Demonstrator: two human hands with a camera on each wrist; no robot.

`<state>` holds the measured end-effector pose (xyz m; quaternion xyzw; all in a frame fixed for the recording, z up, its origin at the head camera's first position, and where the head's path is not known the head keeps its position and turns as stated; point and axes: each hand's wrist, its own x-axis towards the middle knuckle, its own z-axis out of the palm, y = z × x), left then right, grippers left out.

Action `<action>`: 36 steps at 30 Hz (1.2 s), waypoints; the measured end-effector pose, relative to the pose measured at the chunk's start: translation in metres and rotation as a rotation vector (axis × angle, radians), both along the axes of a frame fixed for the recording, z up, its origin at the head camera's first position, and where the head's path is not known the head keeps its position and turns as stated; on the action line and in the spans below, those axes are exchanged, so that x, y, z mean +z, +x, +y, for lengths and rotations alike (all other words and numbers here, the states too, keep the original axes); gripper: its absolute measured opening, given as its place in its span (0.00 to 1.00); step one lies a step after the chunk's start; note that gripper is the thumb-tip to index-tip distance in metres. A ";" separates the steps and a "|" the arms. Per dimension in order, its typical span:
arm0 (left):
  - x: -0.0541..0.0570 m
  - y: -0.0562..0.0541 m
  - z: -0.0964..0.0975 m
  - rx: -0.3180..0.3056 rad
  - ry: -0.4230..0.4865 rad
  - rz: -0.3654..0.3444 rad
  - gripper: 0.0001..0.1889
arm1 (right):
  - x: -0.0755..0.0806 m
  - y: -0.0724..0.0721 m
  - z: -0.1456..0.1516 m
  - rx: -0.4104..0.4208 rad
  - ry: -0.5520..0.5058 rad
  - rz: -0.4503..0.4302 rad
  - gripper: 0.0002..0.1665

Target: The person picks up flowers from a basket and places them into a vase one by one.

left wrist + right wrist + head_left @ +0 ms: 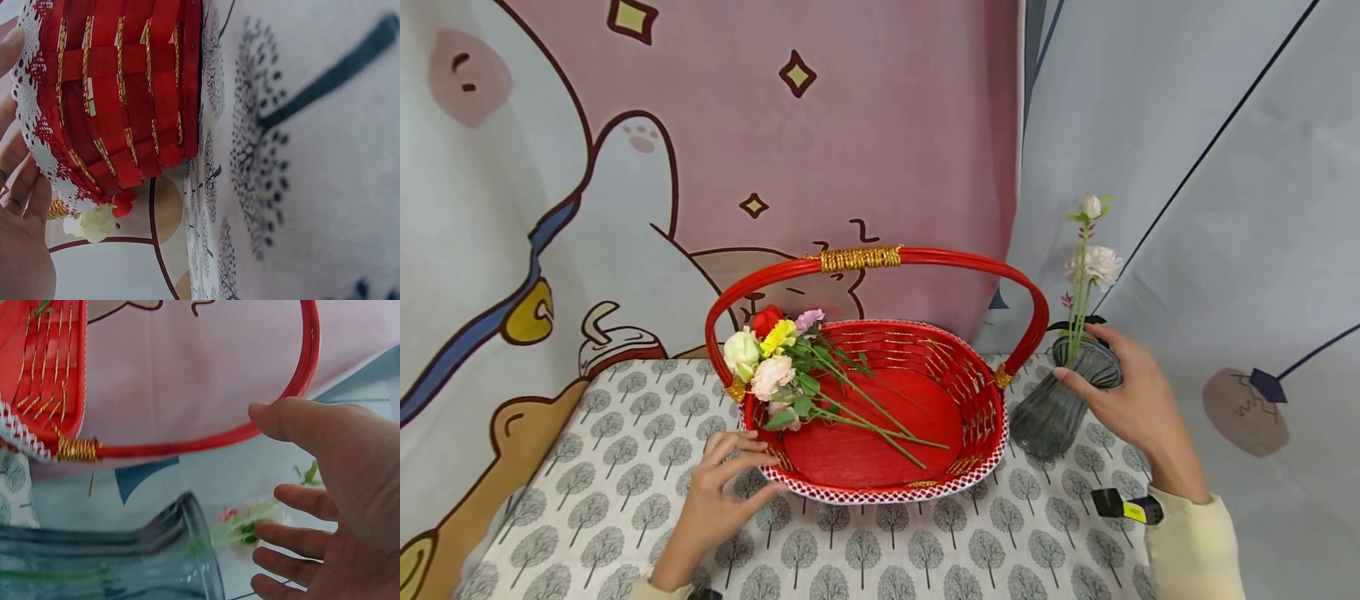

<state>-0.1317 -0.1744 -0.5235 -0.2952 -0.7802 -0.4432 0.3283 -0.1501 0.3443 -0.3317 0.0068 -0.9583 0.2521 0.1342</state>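
Note:
A red woven basket [880,495] with a tall arched handle [970,262] stands on the table. My left hand [718,487] rests its fingertips on the basket's lace-trimmed left rim; in the left wrist view the fingers [24,181] lie along the white lace [31,131]. Several artificial flowers [772,375], red, yellow, purple, white and pale pink, lie inside with stems pointing right. Right of the basket is a grey glass vase [1048,417] holding white flowers [1101,265]. My right hand [1131,383] is around the vase mouth, its fingers [294,540] spread, apart from the glass in the right wrist view.
A white cloth with grey tree prints [865,550] covers the table. Behind it hangs a pink and white cartoon curtain [887,125], close to the basket's back. The basket handle arches high between the two hands.

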 end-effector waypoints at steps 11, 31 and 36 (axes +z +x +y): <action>-0.002 0.002 0.001 -0.002 0.010 0.010 0.22 | -0.001 0.014 -0.030 0.101 0.016 -0.029 0.51; 0.000 -0.003 0.000 -0.012 0.008 0.023 0.19 | -0.027 -0.008 -0.071 0.267 -0.107 -0.012 0.43; 0.003 -0.003 0.001 -0.008 0.006 0.015 0.18 | -0.026 -0.016 -0.079 0.278 -0.113 -0.067 0.44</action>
